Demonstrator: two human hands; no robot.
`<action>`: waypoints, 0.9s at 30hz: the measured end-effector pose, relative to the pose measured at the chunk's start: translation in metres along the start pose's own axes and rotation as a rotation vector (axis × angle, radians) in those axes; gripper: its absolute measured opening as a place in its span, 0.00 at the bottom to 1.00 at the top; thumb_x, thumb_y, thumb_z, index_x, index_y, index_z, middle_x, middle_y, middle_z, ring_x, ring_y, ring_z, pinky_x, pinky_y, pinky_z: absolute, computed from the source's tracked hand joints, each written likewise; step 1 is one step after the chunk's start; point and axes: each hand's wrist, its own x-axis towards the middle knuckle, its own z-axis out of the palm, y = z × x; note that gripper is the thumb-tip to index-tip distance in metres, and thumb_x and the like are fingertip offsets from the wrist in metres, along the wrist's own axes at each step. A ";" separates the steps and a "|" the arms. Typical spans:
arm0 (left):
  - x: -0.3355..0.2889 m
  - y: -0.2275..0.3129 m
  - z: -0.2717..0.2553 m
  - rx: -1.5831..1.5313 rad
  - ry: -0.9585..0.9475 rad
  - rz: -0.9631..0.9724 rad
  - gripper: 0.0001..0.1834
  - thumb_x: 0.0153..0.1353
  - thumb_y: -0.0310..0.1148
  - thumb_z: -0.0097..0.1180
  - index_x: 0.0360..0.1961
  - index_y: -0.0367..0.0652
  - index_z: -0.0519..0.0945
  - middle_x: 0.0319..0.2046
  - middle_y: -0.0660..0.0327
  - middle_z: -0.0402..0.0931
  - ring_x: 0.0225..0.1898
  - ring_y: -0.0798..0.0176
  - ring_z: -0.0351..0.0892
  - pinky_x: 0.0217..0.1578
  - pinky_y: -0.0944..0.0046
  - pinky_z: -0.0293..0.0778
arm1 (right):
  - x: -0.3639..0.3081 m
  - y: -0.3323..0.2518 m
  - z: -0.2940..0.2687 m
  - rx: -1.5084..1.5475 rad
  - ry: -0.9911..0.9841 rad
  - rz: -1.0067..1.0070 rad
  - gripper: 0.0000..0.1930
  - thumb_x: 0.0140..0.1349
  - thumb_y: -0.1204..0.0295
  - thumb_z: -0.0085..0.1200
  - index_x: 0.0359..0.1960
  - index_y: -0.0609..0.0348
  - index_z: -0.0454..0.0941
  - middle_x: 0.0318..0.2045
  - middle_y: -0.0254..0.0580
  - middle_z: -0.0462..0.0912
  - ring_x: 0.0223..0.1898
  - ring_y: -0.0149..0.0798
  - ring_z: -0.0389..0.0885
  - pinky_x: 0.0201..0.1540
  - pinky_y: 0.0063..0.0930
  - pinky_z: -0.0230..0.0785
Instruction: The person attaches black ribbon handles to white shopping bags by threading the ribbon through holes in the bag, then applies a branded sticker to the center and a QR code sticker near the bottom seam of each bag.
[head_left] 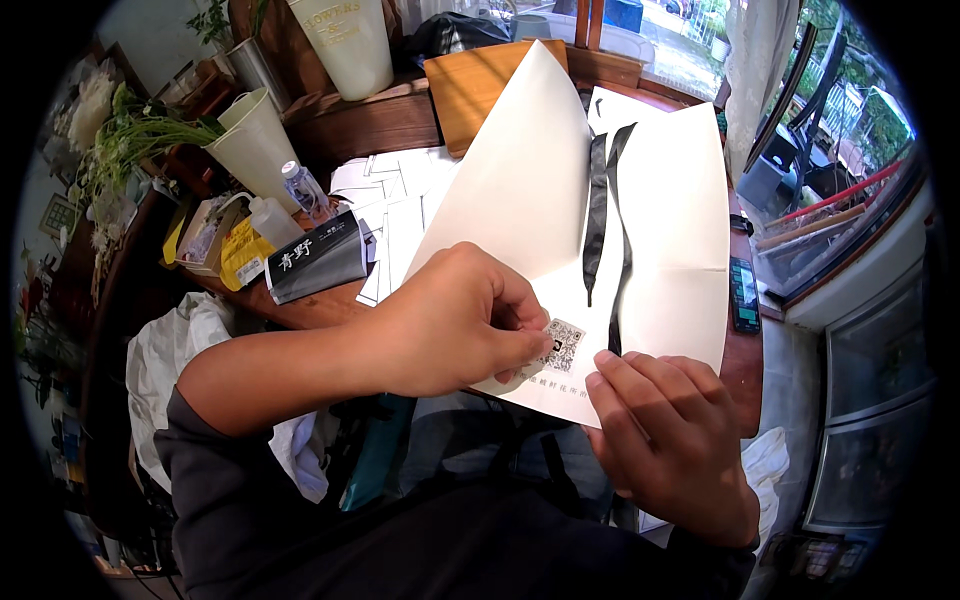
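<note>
A large white paper bag (pixel 675 215) lies creased and partly raised across the table in front of me. Down its middle run black ribbon handles (pixel 597 205), one strand ending in a narrow tip. My left hand (pixel 450 320) is closed in a pinch beside the printed square code (pixel 568 352) near the bag's lower edge; anything between its fingertips is too small to make out. With curled fingers, my right hand (pixel 665 425) grips the lower edge of the bag, its fingertips beside the other ribbon strand's lower end. The right thumb is hidden.
Left of the bag are white sheets with black lines (pixel 385 200), a dark printed packet (pixel 318 262), a yellow packet (pixel 242 255), a squeeze bottle (pixel 272 222) and a clear bottle (pixel 305 190). A phone (pixel 744 295) lies at the right table edge. A wooden board (pixel 480 90) stands behind.
</note>
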 end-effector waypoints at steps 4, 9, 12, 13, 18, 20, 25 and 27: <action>0.000 -0.001 0.000 0.166 0.049 0.108 0.11 0.65 0.31 0.71 0.34 0.31 0.88 0.27 0.62 0.85 0.27 0.73 0.81 0.32 0.70 0.77 | 0.001 0.001 0.001 -0.004 -0.012 -0.029 0.11 0.63 0.71 0.63 0.46 0.61 0.86 0.51 0.43 0.87 0.52 0.39 0.83 0.54 0.34 0.71; 0.004 0.010 -0.004 0.363 0.001 0.114 0.15 0.62 0.36 0.73 0.34 0.30 0.88 0.28 0.50 0.87 0.26 0.62 0.86 0.32 0.63 0.80 | -0.001 0.001 0.003 0.000 -0.034 -0.057 0.12 0.65 0.69 0.62 0.46 0.61 0.87 0.51 0.43 0.87 0.51 0.40 0.83 0.51 0.33 0.69; 0.007 0.015 -0.006 0.550 -0.016 0.125 0.15 0.62 0.35 0.72 0.34 0.30 0.87 0.27 0.47 0.86 0.27 0.52 0.88 0.32 0.58 0.81 | -0.003 0.000 0.002 -0.001 -0.050 -0.056 0.12 0.65 0.68 0.62 0.46 0.62 0.87 0.51 0.44 0.87 0.52 0.40 0.83 0.50 0.33 0.70; 0.007 0.013 -0.006 0.633 0.038 0.155 0.14 0.62 0.34 0.71 0.35 0.31 0.86 0.27 0.47 0.85 0.28 0.51 0.87 0.32 0.57 0.81 | -0.003 -0.001 0.002 -0.001 -0.055 -0.051 0.13 0.66 0.68 0.62 0.46 0.62 0.87 0.51 0.44 0.87 0.52 0.41 0.83 0.49 0.33 0.70; -0.002 -0.003 0.000 0.670 0.217 0.428 0.09 0.64 0.30 0.67 0.38 0.34 0.84 0.29 0.49 0.83 0.31 0.47 0.86 0.33 0.54 0.80 | -0.003 -0.002 0.002 0.010 -0.043 -0.047 0.13 0.66 0.68 0.62 0.47 0.63 0.87 0.50 0.44 0.87 0.52 0.41 0.84 0.48 0.32 0.70; -0.003 -0.010 0.005 0.678 0.130 0.543 0.10 0.64 0.30 0.67 0.39 0.34 0.83 0.32 0.49 0.82 0.31 0.47 0.86 0.34 0.53 0.80 | -0.003 -0.003 0.002 0.006 -0.035 -0.054 0.13 0.66 0.68 0.62 0.47 0.63 0.87 0.50 0.44 0.87 0.52 0.41 0.84 0.47 0.32 0.70; -0.016 -0.005 -0.012 0.795 0.391 0.800 0.12 0.60 0.25 0.70 0.44 0.35 0.85 0.33 0.54 0.81 0.29 0.53 0.84 0.28 0.59 0.79 | -0.010 -0.002 0.002 -0.111 -0.021 -0.071 0.12 0.65 0.70 0.61 0.47 0.62 0.87 0.50 0.44 0.87 0.53 0.39 0.84 0.47 0.31 0.70; -0.035 0.001 -0.037 0.707 0.642 0.945 0.11 0.59 0.22 0.68 0.43 0.33 0.85 0.34 0.54 0.82 0.28 0.64 0.81 0.27 0.66 0.76 | -0.014 0.003 0.001 -0.127 0.062 -0.051 0.12 0.65 0.70 0.62 0.47 0.62 0.87 0.50 0.44 0.88 0.51 0.38 0.86 0.45 0.31 0.71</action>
